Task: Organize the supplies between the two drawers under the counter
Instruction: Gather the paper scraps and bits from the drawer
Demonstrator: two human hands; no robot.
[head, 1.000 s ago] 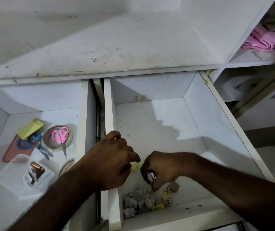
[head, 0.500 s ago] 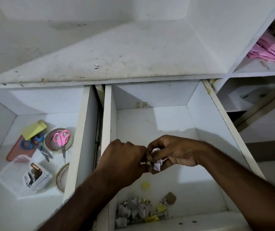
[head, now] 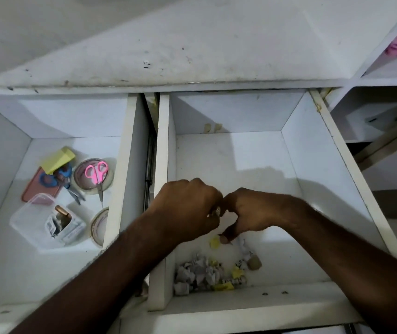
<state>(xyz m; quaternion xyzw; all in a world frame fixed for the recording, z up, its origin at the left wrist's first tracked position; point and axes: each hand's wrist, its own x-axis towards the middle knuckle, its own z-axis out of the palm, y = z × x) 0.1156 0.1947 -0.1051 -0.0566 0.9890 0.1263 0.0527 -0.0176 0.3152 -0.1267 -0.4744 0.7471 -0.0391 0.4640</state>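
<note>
**A:** Hands meet over the right drawer (head: 351, 169). Left hand (head: 188, 208) is curled tight on something small and pale, mostly hidden by the knuckles, can't tell what. Right hand (head: 248, 213) points down, thumb tip just beside a yellow scrap (head: 214, 242); whether it's pinching anything, can't tell.

**B:** Rest of the stuff?

**A:** Crumpled paper bits (head: 200, 273) heaped at the near edge. Left drawer (head: 120, 150) has pink scissors (head: 97, 173) lying on a tape roll (head: 82, 183), and a clear box (head: 33, 220). Second tape roll (head: 98, 225) is half cut off by the drawer wall.
</note>
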